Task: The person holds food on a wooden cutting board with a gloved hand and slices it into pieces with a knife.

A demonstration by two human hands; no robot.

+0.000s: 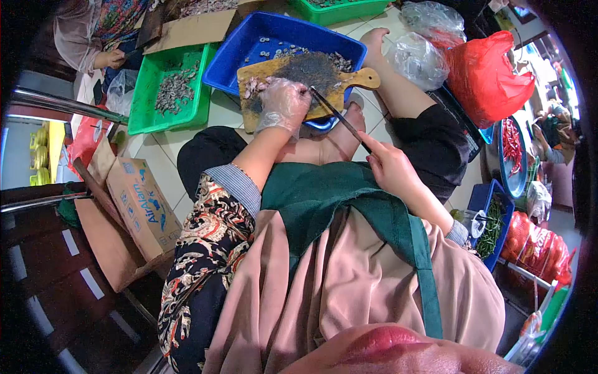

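Observation:
My left hand point(283, 103), in a clear plastic glove, rests on a worn wooden cutting board point(252, 118). Its fingers are closed, and what they hold is largely hidden. Small pinkish-grey meat-like pieces point(254, 86) lie on the board beside it. My right hand point(395, 167) is bare and wrapped round the handle of a knife point(339, 115). The knife's dark blade slants up to the left, its tip close to my gloved fingers. Under the board is a blue plastic basin point(240, 37) with cut, ring-like pieces point(293, 50) scattered in it.
A green tray point(202, 112) with chopped pieces stands at left, near another person's hand point(112, 59). Cardboard box point(143, 199) lies lower left. Plastic bags point(417, 59), a red bag point(492, 81), red chillies point(511, 146) and green chillies point(491, 227) are at right.

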